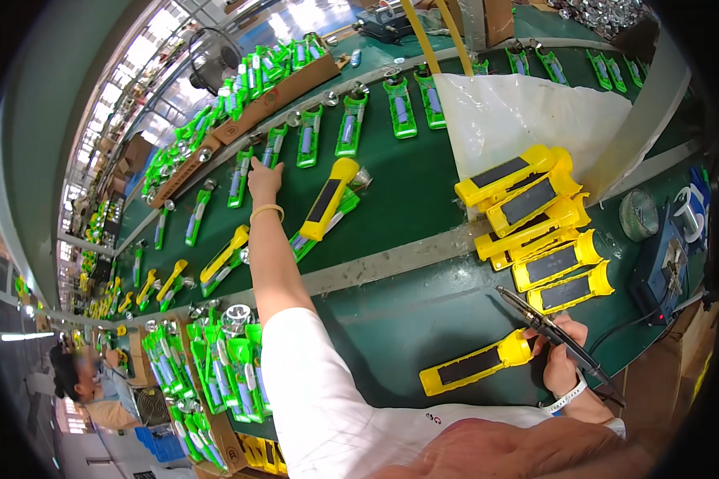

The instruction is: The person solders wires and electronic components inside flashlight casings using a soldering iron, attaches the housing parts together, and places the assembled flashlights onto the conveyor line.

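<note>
Left hand [264, 180] stretched far across the green belt [407, 199], fingers touching a green tray [273, 147]. Right hand [558, 351] gripping a soldering iron [547, 327], beside a yellow casing [475, 363].

Along the belt's far edge you have a long brown carton [284, 89], open-topped and packed with green parts, with a red mark on its side. A second brown carton [185, 169] lies end to end with it, farther left. More brown boxes [136, 150] are stacked behind that one. By your left elbow, a brown carton [228, 449] with a dark printed mark holds upright green parts. A white plastic bag [527, 120] lies behind the yellow housings.
</note>
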The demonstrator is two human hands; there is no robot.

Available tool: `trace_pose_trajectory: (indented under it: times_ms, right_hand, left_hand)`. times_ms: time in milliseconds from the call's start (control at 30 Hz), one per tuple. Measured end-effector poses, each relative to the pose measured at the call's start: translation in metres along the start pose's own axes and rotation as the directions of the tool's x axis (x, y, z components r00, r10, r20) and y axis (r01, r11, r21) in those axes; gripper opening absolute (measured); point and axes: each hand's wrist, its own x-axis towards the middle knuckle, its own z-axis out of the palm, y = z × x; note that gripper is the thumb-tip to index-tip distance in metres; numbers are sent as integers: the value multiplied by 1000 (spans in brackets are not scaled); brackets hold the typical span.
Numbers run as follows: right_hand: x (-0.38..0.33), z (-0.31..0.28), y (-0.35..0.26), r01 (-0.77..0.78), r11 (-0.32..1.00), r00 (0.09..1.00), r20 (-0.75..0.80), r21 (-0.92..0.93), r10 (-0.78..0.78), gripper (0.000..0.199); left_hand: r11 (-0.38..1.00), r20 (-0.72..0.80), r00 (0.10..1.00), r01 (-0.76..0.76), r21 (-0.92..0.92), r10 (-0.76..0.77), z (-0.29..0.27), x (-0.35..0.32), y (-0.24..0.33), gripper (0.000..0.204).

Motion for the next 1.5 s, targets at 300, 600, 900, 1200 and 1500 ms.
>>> trace_pose_trajectory:
  times_ms: [300, 600, 900, 1200, 1500]
  right_hand:
    - [-11, -4, -13, -209, 976, 977, 48, 69, 206, 45]
    - [-13, 4, 0, -458, 810, 888, 223, 367, 402, 37]
    - [-11, -3, -13, -199, 962, 978, -22, 187, 207, 32]
    - [-30, -19, -32, -20, 931, 926, -345, 364, 154, 23]
    - [-50, -6, -38, -76, 918, 931, -301, 388, 204, 29]
  left_hand:
    - [969, 42, 971, -231, -91, 236, -124, -48, -20, 58]
    - [623, 384, 512, -459, -634, 768, -234, -378, 35, 60]
    - [530, 114, 582, -618, -581, 805, -154, -441, 42, 66]
    - [714, 237, 760, -387, -583, 605, -167, -432, 31, 108]
    - [500, -28, 654, -603, -622, 756, -171, -459, 105, 29]
